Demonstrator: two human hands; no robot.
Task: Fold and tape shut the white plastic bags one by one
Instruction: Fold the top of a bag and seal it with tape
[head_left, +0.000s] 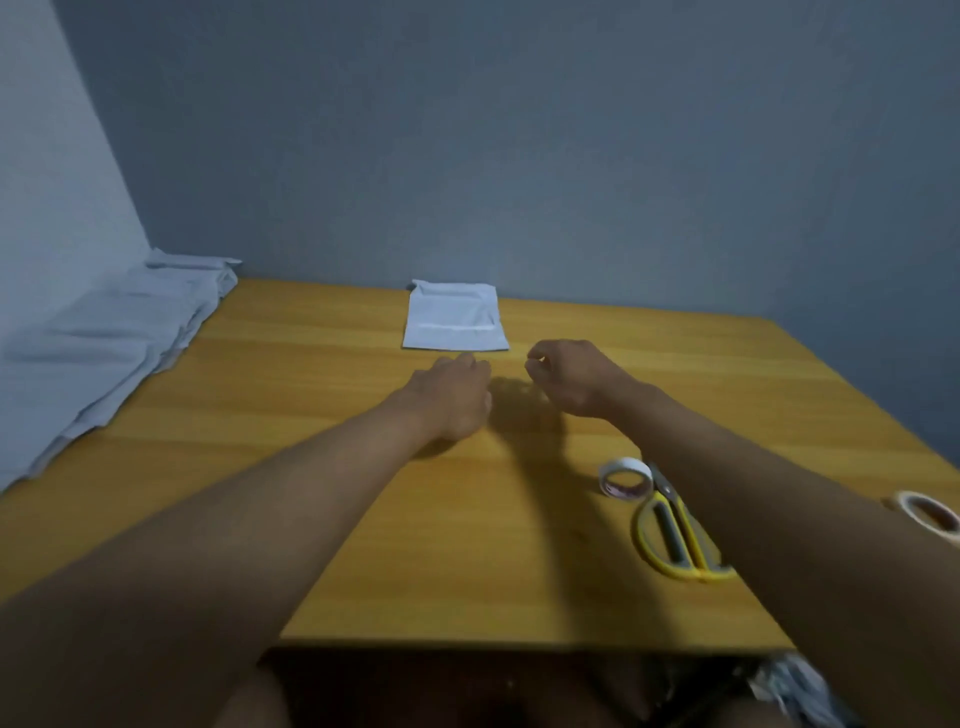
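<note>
**A:** What are the hands doing?

**B:** Both reach across the wooden table (322, 499). The left hand (454, 397) hangs low with fingers loosely curled, gripping nothing that shows. The right hand (566, 376) has its fingers bent inward, fingertips near the thumb; whether it pinches anything, a strip of tape perhaps, is too blurred to tell.

**A:** And the bag?

**B:** A folded white plastic bag (455, 322) lies flat just beyond the fingertips, by the far edge, a pale strip across its flap, likely tape. It looks finished and set out of the way.

**A:** The supplies?

**B:** More white bags (111, 335) are heaped at the left edge, probably awaiting their turn. A tape roll (626, 478) and yellow-handled scissors (675, 540) sit beside the right forearm, within easy reach; a second roll (930, 514) lies at the right border.
</note>
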